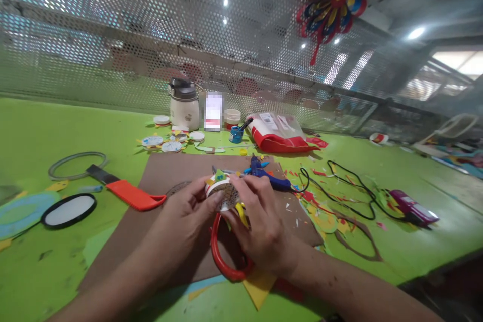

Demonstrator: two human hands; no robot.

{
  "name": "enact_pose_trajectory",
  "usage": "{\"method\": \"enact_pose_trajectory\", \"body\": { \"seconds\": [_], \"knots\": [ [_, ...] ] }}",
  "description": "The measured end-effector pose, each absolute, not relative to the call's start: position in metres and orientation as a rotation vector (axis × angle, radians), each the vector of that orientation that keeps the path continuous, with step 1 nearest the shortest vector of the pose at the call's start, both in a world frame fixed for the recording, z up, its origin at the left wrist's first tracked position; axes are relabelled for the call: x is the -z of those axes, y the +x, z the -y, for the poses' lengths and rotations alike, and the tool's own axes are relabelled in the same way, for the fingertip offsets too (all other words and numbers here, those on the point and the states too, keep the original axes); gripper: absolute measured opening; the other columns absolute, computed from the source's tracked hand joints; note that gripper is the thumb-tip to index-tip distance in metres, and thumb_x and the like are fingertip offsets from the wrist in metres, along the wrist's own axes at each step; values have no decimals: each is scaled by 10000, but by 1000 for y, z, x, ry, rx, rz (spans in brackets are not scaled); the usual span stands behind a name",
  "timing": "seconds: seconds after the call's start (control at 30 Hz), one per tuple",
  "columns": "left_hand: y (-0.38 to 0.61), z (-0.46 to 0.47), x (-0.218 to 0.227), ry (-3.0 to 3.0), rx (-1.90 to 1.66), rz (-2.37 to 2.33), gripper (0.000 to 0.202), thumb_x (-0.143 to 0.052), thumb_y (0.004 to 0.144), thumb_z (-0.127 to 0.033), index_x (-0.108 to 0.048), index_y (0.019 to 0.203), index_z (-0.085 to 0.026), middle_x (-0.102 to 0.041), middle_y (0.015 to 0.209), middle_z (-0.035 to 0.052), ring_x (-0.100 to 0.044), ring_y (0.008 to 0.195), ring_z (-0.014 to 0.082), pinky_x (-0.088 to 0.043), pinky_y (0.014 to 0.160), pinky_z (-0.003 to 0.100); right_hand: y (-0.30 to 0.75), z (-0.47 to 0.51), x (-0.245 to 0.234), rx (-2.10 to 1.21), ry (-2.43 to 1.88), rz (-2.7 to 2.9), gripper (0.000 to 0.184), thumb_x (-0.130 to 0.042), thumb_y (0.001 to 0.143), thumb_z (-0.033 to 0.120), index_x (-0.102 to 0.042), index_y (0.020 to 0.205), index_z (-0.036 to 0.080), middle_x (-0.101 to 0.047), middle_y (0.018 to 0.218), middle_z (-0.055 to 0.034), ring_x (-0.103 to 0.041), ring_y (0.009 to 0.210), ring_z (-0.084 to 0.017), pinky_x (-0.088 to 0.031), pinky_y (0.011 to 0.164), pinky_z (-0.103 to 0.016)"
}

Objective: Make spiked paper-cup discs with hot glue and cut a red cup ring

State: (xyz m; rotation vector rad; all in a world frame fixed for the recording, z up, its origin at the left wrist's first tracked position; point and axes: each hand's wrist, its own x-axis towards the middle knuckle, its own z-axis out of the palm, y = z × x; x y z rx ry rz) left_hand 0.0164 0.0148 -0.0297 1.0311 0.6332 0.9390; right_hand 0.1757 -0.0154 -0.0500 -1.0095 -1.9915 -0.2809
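Note:
Both my hands meet over a brown board [158, 241] on the green table. My left hand [184, 211] pinches the left edge of a small round white craft piece [226, 192] with coloured paper bits on its top. My right hand [260, 221] has its fingers closed on the right side of the same piece. It also holds red-handled scissors [222, 261], whose loop hangs below my palm. A yellow strip [241, 211] sticks out by my right fingers. A blue glue gun [264, 173] lies just behind the piece.
An orange-handled cutter [128, 193], a grey ring [77, 163] and a black-rimmed oval [68, 210] lie at the left. A white jar [184, 105], paint pot [236, 134] and red-white bag [279, 136] stand behind. Black cable [350, 196] and a purple object [413, 209] lie right. A mesh wall closes the back.

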Motion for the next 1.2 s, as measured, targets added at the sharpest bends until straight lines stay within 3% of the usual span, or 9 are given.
{"method": "enact_pose_trajectory", "body": {
  "seconds": [0.07, 0.17, 0.3, 0.43, 0.67, 0.93, 1.07, 1.2],
  "knots": [
    [15, -16, 31, 1065, -981, -649, 296, -683, 893, -277, -685, 1186, -237, -723, 1211, 71, -662, 1081, 233, -513, 893, 282, 174, 16, 50, 250, -994, 1974, 601, -582, 959, 162, -316, 1498, 143, -496, 1262, -180, -499, 1200, -288, -490, 1041, -498],
    [12, -16, 31, 1046, -971, -627, 334, -692, 876, -247, -677, 1210, -241, -737, 1176, 76, -678, 1045, 260, -537, 844, 314, 173, 18, 47, 123, -963, 1872, 600, -644, 936, 216, -369, 1469, 202, -527, 1246, -146, -541, 1169, -276, -528, 1001, -484],
    [11, -13, 30, 1052, -942, -576, 337, -663, 897, -236, -671, 1232, -273, -726, 1197, 68, -676, 1057, 266, -532, 892, 348, 175, 19, 38, -65, -961, 1692, 383, -643, 917, 209, -558, 1290, 205, -599, 1124, -100, -610, 993, -228, -583, 828, -402],
    [12, -14, 30, 1060, -914, -595, 360, -672, 896, -236, -662, 1251, -291, -695, 1270, 63, -638, 1149, 274, -526, 925, 333, 179, 19, 30, -180, -952, 1625, 192, -614, 914, 138, -654, 1097, 179, -667, 978, -73, -636, 892, -188, -575, 769, -339],
    [12, -13, 33, 966, -916, -549, 345, -679, 885, -188, -672, 1213, -297, -700, 1244, 62, -652, 1118, 269, -555, 882, 326, 179, 20, 31, -87, -925, 1611, 198, -660, 855, 65, -670, 1024, 168, -700, 940, -78, -658, 827, -170, -577, 710, -296],
    [12, -12, 25, 906, -871, -593, 267, -706, 867, -210, -711, 1129, -261, -733, 1176, 70, -690, 1038, 272, -571, 801, 318, 182, 22, 26, -141, -922, 1595, 62, -665, 869, 131, -655, 912, 175, -670, 870, -58, -646, 798, -172, -557, 701, -302],
    [17, -12, 23, 842, -756, -572, 212, -716, 856, -213, -748, 1066, -218, -768, 1038, 89, -713, 959, 256, -572, 788, 318, 193, 13, 15, -313, -1066, 1570, 92, -590, 920, 222, -655, 868, 184, -648, 841, -42, -618, 780, -168, -527, 713, -322],
    [23, -11, 24, 843, -644, -535, 150, -748, 829, -210, -772, 977, -203, -779, 937, 83, -726, 898, 247, -573, 751, 311, 202, 2, 9, -715, -1157, 1637, 127, -634, 869, 283, -672, 822, 171, -663, 796, -24, -609, 717, -150, -509, 674, -302]
  ]
}}
